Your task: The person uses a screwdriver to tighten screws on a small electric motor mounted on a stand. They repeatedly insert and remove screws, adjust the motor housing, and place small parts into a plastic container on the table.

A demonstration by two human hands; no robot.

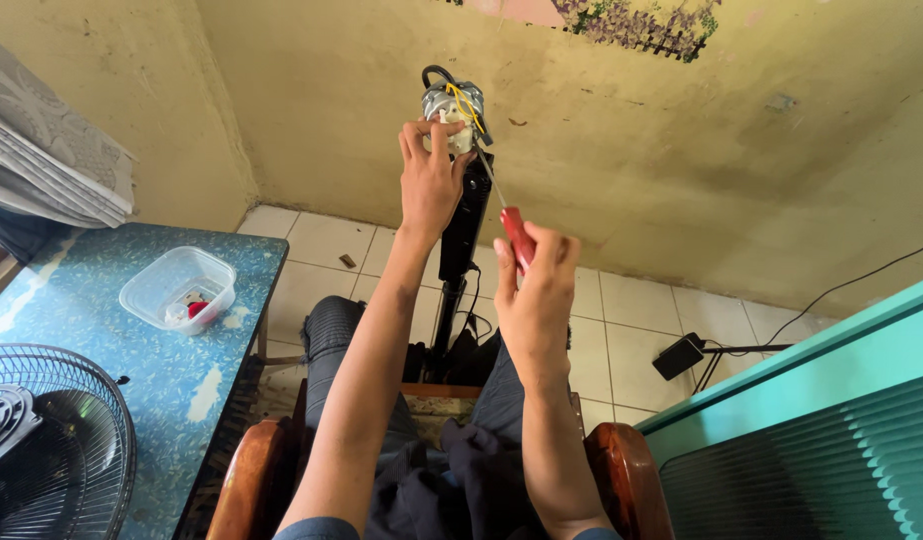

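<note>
In the head view, the person sat in a wooden-armed chair (243,470) facing a stained yellow wall (621,140), both arms raised toward a bare fan motor (451,105) mounted atop a black stand (464,215) that rose from between the knees. The left hand (429,175) was closed around the lower front of the motor, fingers spread over its pale housing, apparently to steady it against the tool's push. The right hand (534,290) was clenched around the red handle of a screwdriver (506,215), whose thin shaft slanted up and left so that its tip met the motor's side just below the yellow wires; that angle suited reaching a screw from below. To the left stood a blue patterned table (121,340) carrying a clear plastic tub (177,287) with small parts inside, near enough to reach, and a wire fan guard (56,440) lay at its near edge. A black adapter (678,356) rested on the tiled floor, well apart from the stand.
</note>
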